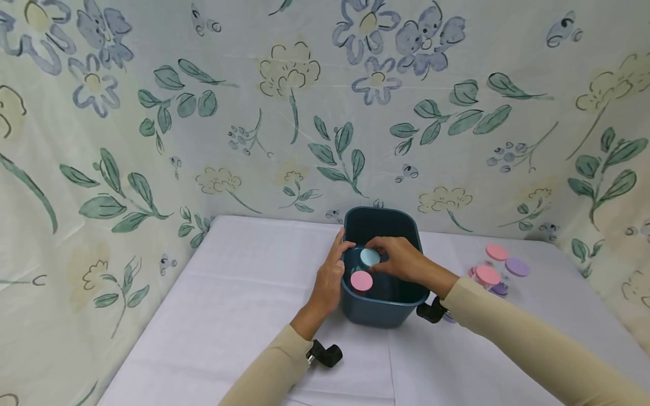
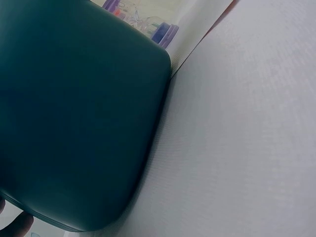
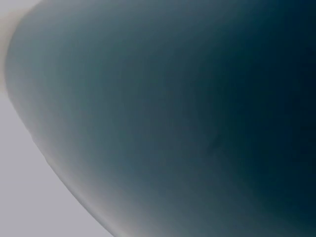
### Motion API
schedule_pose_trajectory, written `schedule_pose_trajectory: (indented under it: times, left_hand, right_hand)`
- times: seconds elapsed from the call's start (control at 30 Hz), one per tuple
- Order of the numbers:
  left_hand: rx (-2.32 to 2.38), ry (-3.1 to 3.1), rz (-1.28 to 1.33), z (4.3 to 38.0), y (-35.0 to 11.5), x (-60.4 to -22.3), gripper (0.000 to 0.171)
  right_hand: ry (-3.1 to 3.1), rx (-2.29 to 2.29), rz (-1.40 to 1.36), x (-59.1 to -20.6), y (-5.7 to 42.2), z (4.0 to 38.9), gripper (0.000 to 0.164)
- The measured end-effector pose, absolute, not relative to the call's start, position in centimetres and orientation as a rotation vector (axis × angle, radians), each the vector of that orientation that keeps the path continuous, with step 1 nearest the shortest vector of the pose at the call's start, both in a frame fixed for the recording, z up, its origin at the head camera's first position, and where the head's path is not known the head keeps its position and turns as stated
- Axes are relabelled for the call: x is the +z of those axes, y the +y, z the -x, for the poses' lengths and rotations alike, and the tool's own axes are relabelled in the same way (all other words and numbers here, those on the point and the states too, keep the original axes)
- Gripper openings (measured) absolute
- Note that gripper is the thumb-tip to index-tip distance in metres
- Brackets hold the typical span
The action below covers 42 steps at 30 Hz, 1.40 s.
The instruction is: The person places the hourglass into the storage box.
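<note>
A deep dark-blue bin (image 1: 378,313) stands on the table. My left hand (image 1: 327,282) holds its left side at the rim; in the left wrist view, fingertips (image 2: 19,226) show at the rim beyond the bin wall (image 2: 84,113). Reaching inside, my right hand (image 1: 398,258) pinches a small jar with a light-blue lid (image 1: 370,257) between thumb and fingers. Just in front of that jar, a pink-lidded jar (image 1: 361,281) is in the bin. The bin's wall (image 3: 148,108) fills most of the right wrist view, where the hand itself is hidden.
Right of the bin, several small clear jars with pink lids (image 1: 488,275) and purple lids (image 1: 517,267) stand or lie close together, partly behind the right forearm. A white cloth (image 1: 244,293) covers the table. Flowered fabric (image 1: 284,141) hangs behind and at the sides.
</note>
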<state>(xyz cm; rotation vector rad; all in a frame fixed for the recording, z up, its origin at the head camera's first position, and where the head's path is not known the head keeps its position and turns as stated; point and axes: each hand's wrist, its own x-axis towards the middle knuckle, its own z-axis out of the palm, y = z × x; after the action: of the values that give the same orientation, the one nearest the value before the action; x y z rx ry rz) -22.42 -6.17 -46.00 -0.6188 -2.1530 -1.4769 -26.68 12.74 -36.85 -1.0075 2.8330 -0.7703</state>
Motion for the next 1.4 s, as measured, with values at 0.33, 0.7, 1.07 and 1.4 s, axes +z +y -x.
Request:
schedule_pose_trajectory:
  times: [0.33, 0.7, 1.07, 1.4]
  left_hand:
    - [-1.528, -2.126, 0.638, 22.3, -6.1, -45.81, 0.051]
    - [-1.479, -2.126, 0.644, 22.47, -5.94, -46.19, 0.049]
    - [-1.469, -2.131, 0.641, 22.51, -5.89, -46.09, 0.051]
    - [-1.471, -2.113, 0.652, 22.62, -5.92, -46.09, 0.049]
  right_hand:
    - [2.797, -0.804, 1.003, -36.87, 12.69, 26.78, 0.043]
    - [2.761, -0.831, 1.004, -36.96, 12.99, 26.64, 0.043]
    - [2.715, -0.892, 0.997, -37.02, 13.07, 26.83, 0.041]
    - [2.736, -0.901, 0.991, -37.03, 13.02, 27.0, 0.043]
